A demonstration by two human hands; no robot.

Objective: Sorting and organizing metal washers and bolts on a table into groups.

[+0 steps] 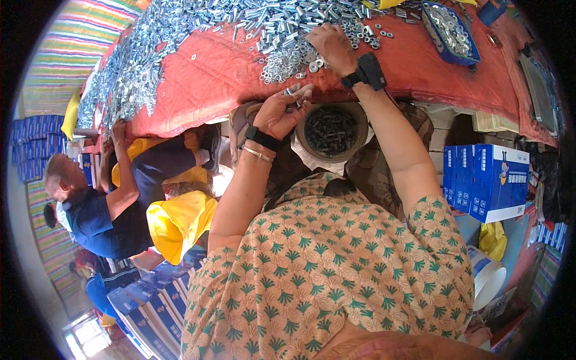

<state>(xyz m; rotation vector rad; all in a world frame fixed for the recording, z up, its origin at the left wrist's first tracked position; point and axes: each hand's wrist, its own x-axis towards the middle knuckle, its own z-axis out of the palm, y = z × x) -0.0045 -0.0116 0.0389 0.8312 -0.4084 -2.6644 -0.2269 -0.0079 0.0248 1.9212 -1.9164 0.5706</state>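
Note:
My left hand (283, 115) is closed around a small shiny metal piece (290, 92) at the table's front edge; its exact kind is partly hidden by the fingers. Farther forward and to the right, my right hand (333, 48) reaches into the loose metal parts, its fingers bent together and their tips mostly hidden. Beneath that hand lies a heap of flat washers (285, 65), and beyond it spreads a large pile of silvery metal sleeves (279, 30). Below my hands, between my knees, a round bucket (331, 158) holds many dark, bolt-like pieces (331, 131).
A red cloth (207, 66) covers the table. A blue tray (451, 33) of metal parts sits at the far right. Blue-and-white boxes (486, 180) are stacked on the right, with more boxes (150, 306) at lower left. A co-worker (114, 198) sits close on the left.

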